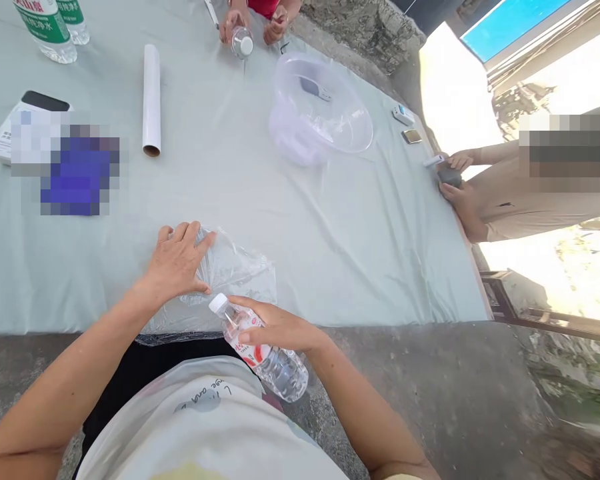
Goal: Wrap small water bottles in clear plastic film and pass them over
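Note:
My left hand (177, 260) lies on the table with its fingers spread over a sheet of clear, crinkled plastic (247, 273). Part of the sheet is under that hand, and some plastic hangs at the table's near edge. In my right hand (280, 327) is a clear plastic water bottle (286, 377) with a white cap and a red and white label. The bottle is tilted, its capped end up over the table edge near my left thumb and its base out over the ground.
On the pale green tablecloth (220, 173) are a white roll (151, 100), a translucent basin (363, 137) with items inside, a white box (3, 143), a blurred purple thing (80, 177) and labelled bottles (53, 33). Across the table, a person's hand holds a bottle (241, 43). Another person's hands (457, 180) are at right.

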A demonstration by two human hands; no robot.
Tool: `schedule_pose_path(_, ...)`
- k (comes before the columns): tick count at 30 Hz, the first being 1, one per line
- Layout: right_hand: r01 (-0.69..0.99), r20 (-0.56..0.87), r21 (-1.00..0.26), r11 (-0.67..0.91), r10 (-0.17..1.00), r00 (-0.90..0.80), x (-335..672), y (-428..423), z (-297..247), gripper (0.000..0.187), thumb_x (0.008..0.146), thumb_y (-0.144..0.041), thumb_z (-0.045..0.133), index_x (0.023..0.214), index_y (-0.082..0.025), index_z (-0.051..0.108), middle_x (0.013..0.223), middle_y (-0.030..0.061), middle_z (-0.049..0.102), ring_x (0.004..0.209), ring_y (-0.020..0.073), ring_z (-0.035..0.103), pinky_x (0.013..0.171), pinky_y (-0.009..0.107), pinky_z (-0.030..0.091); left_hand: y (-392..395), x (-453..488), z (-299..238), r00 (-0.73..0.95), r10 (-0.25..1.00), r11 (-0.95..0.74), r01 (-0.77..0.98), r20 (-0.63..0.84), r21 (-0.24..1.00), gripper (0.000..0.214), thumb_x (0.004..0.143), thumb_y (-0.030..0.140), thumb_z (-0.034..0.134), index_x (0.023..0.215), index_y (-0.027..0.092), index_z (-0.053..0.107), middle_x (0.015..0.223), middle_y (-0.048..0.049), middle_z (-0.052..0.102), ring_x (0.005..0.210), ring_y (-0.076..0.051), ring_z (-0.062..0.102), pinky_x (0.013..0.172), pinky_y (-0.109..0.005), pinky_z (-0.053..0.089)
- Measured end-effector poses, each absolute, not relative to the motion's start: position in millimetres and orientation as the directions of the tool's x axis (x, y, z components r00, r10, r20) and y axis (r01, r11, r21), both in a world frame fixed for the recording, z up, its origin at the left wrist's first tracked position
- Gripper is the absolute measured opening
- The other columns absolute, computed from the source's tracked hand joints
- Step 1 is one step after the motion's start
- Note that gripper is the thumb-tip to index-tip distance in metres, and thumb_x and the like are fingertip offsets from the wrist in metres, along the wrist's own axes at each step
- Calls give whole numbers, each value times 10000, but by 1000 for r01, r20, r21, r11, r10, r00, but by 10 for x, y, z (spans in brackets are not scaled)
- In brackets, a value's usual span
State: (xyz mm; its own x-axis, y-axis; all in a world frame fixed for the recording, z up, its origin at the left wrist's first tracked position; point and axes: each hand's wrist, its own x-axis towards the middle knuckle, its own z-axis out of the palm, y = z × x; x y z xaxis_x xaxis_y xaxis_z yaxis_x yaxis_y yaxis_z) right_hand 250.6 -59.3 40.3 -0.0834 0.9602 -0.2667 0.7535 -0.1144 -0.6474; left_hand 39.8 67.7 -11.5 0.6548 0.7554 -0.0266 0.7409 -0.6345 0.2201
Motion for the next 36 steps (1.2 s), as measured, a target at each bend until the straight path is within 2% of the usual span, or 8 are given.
schedule_pose_path(3,504,-555,-771,-389,799,-231,2577,-400,339,731,905,-630,541,1540,-309,372,1332,74,646,970,238,720,586,303,568,679,382,-99,647,761,-632,755,-44,176,1072,570,530,881,1491,192,448,1536,-247,381,1342,-420,411,1096,-603,273)
schedule_pose_path(5,428,-572,-757,-494,817,-70,2636,-254,336,793,930,-631,482,1585,-243,261,1306,114,651,961,243,718,626,319,572,674,361,-98,636,770,-622,764,-41,169,1072,582,517,883,1504,210,428,1577,-247,331,1385,-413,384,1135,-629,212)
schedule_pose_path(8,525,-476,-699,-485,864,164,2661,-110,297,818,920,-592,512,1592,-223,228,1321,144,630,1028,257,691,760,363,572,667,337,-107,629,777,-614,763,-13,205,1056,591,473,894,1508,258,417,1600,-230,310,1418,-400,365,1159,-651,159)
schedule_pose_path(14,785,-263,-485,-385,920,289,2520,-101,139,706,949,-595,450,1553,-256,316,1294,151,605,999,256,672,829,384,522,726,230,-109,641,767,-624,738,23,259,983,684,461,840,1528,271,373,1602,-209,327,1424,-388,377,1165,-638,171)
schedule_pose_path(20,822,-291,-474,-316,937,193,2450,-120,178,755,914,-587,532,1569,-327,261,1168,95,650,823,214,673,709,318,498,837,8,-100,647,762,-591,706,-17,390,839,839,599,617,1550,279,307,1626,-140,316,1459,-349,349,1180,-563,226)
schedule_pose_path(26,804,-285,-493,-333,935,212,2425,-142,219,721,894,-477,560,1550,-313,309,1094,65,683,811,202,662,735,314,488,851,1,-108,662,741,-616,736,-110,280,843,796,527,691,1529,267,366,1633,-168,285,1471,-351,333,1188,-603,181)
schedule_pose_path(32,856,-300,-387,-342,925,233,2414,-169,343,686,889,-424,546,1536,-286,366,965,61,693,791,229,651,671,320,455,889,85,-27,647,737,-600,759,-194,252,849,759,475,731,1515,287,396,1645,-143,271,1475,-367,325,1199,-631,133)
schedule_pose_path(36,848,-287,-406,-341,928,236,2483,-137,412,662,868,-396,545,1507,-284,409,870,23,687,737,208,632,648,308,449,923,92,3,638,736,-592,769,-228,240,852,750,485,738,1511,290,407,1654,-141,246,1493,-373,286,1203,-627,114)
